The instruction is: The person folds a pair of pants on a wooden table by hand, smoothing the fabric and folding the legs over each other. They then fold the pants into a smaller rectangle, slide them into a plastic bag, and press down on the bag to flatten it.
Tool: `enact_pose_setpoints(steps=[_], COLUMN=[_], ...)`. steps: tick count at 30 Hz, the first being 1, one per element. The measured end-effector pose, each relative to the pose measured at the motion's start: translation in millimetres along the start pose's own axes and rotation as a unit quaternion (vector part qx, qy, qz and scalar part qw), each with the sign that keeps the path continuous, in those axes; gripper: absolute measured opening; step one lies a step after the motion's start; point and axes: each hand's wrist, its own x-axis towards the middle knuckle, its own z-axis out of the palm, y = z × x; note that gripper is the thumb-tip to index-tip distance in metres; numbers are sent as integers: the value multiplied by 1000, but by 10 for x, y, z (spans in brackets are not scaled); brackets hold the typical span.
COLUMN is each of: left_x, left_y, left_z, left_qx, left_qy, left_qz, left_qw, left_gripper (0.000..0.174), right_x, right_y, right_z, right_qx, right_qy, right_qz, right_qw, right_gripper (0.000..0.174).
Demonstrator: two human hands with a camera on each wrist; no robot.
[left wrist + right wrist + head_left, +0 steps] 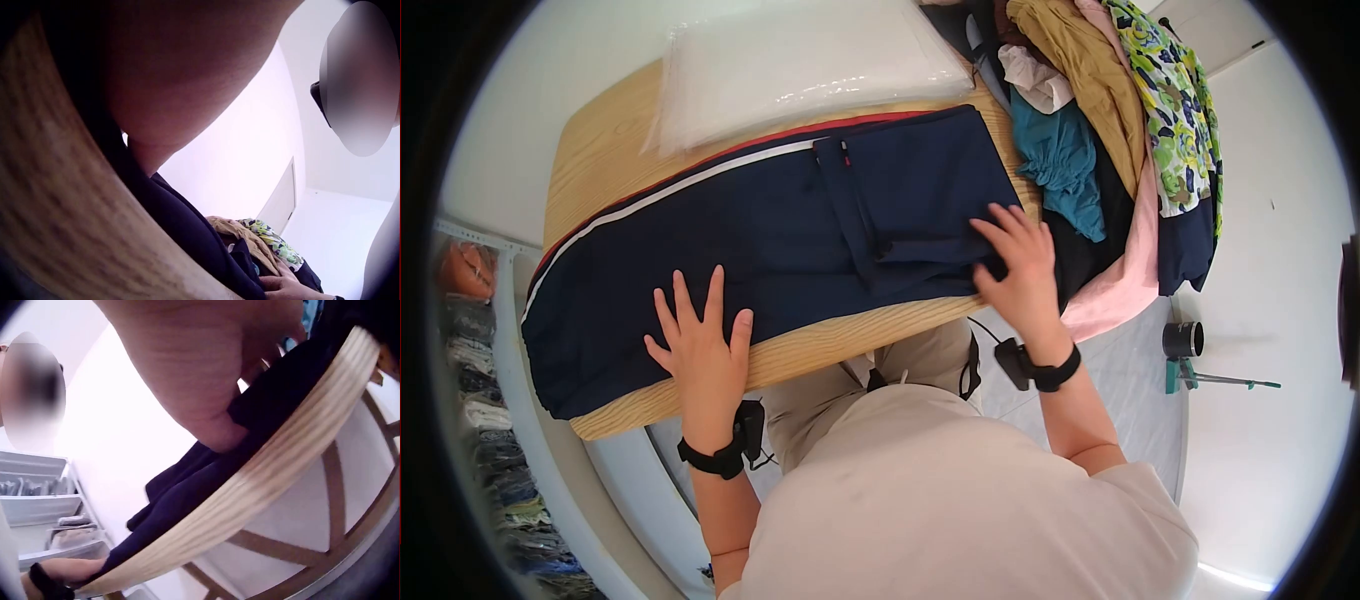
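Dark navy trousers [780,230] with a white and red side stripe lie along the wooden table [830,345], their right-hand part folded over on itself. My left hand [705,360] rests with spread fingers on the navy cloth near the front edge. At the folded end, my right hand [1022,275] touches the cloth beside the table's right edge, its fingers slightly bent. In the right wrist view the right hand [194,369] lies on the navy fabric [187,494] at the table's rim; its fingertips are partly hidden. The left wrist view shows the left hand [187,69] over dark cloth.
Clear plastic sheets [810,60] are stacked at the back of the table. A heap of clothes, with tan cloth [1090,70], teal cloth [1055,150] and floral cloth [1170,110], hangs at the right. Shelves of folded items [500,440] stand at the left.
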Motion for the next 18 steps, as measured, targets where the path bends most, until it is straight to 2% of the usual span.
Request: enact_pose_setpoints(steps=[2, 9, 11, 12, 13, 14, 16, 17, 18], left_x=[4, 8, 13, 15, 11, 9, 6, 1, 3], left_y=[2, 10, 2, 4, -5, -8, 5, 2, 8], left_z=[15, 31, 27, 30, 26, 15, -6, -14, -14], left_qx=[5, 12, 15, 10, 7, 19, 4, 17, 9], left_qy=[1, 6, 8, 8, 9, 12, -3, 4, 2], left_qz=[2, 3, -1, 4, 6, -3, 1, -12, -4], left_qw=[1000, 1000, 1000, 1000, 1000, 1000, 1000, 1000, 1000], left_gripper=[51, 51, 51, 52, 52, 52, 51, 51, 51], right_x=[-142, -388, -353, -276, -235, -203, -71, 50, 70], right_y=[367, 615, 592, 557, 631, 736, 815, 575, 655], right_z=[101, 202, 131, 106, 176, 238, 163, -65, -34], right_qx=[100, 146, 290, 330, 342, 354, 370, 429, 553], right_qy=[9, 71, 72, 106, 97, 85, -1, -46, -98], right_qz=[27, 8, 126, 171, 236, 299, 340, 405, 399], right_qw=[995, 987, 946, 922, 904, 882, 864, 806, 725], right_gripper=[41, 30, 32, 33, 32, 33, 34, 37, 33])
